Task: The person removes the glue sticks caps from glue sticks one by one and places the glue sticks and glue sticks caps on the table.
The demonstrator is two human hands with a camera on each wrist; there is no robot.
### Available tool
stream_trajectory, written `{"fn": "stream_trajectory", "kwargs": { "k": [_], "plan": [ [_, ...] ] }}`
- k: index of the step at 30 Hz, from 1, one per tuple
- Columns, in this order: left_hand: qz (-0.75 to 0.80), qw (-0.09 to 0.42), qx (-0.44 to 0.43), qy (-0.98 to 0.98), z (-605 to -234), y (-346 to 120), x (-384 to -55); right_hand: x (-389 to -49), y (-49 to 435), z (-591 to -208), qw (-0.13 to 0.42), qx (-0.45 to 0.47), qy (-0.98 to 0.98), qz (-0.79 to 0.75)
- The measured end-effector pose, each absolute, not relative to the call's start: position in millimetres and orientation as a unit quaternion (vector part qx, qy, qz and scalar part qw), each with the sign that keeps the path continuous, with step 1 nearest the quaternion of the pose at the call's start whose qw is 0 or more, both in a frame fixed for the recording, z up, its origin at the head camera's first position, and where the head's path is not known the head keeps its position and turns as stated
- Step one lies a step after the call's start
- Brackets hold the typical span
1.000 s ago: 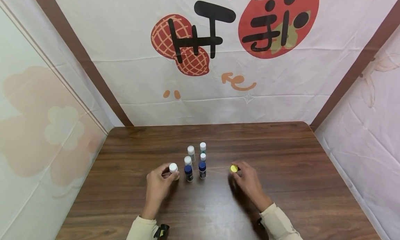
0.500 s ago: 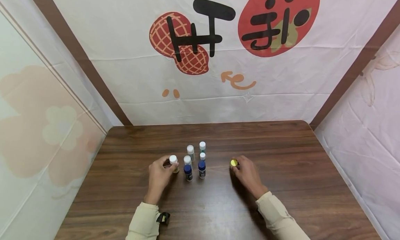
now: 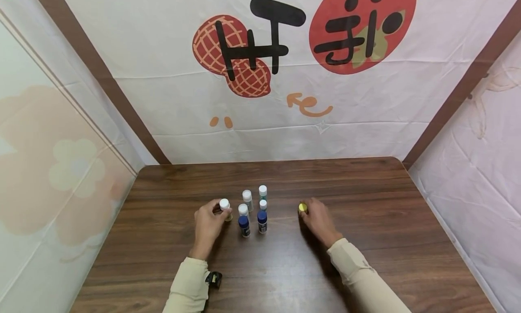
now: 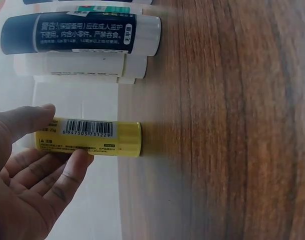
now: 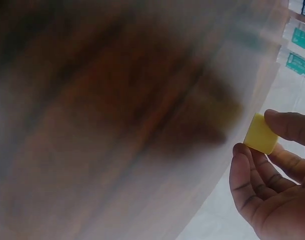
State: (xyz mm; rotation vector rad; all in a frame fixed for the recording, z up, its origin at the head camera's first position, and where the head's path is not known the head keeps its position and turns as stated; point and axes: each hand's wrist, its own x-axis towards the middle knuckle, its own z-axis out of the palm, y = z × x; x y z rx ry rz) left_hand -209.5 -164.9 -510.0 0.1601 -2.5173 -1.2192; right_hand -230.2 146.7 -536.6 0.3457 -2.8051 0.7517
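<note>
Left forearm (image 3: 188, 281) comes up near-straight in head view, left hand (image 3: 208, 222) pinching, left thumb (image 4: 30, 120) opposed to the bent left fingers (image 4: 72, 175). Right forearm (image 3: 364, 279) angles in from lower right, right hand (image 3: 320, 219) also pinching, right thumb (image 5: 291, 125) against right fingers (image 5: 245, 182). Hands well apart, roughly level, both sleeves (image 3: 189, 274) ending at the wrists.

The yellow cap (image 5: 261, 134) looks like smooth plastic, the table (image 3: 386, 213) like glossy wood.
</note>
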Motion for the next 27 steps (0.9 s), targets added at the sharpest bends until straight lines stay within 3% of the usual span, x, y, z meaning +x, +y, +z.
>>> {"fn": "stream_trajectory", "kwargs": {
  "k": [12, 27],
  "plan": [
    [-0.434, 0.16, 0.07, -0.884, -511.8, -166.8, -222.2, -243.4, 142.3, -536.8, 0.078, 0.106, -0.965, 0.226],
    [-0.445, 0.164, 0.065, -0.878, -514.3, -165.6, -230.7, -251.3, 145.7, -538.3, 0.083, 0.107, -0.964, 0.23]
  ]
}}
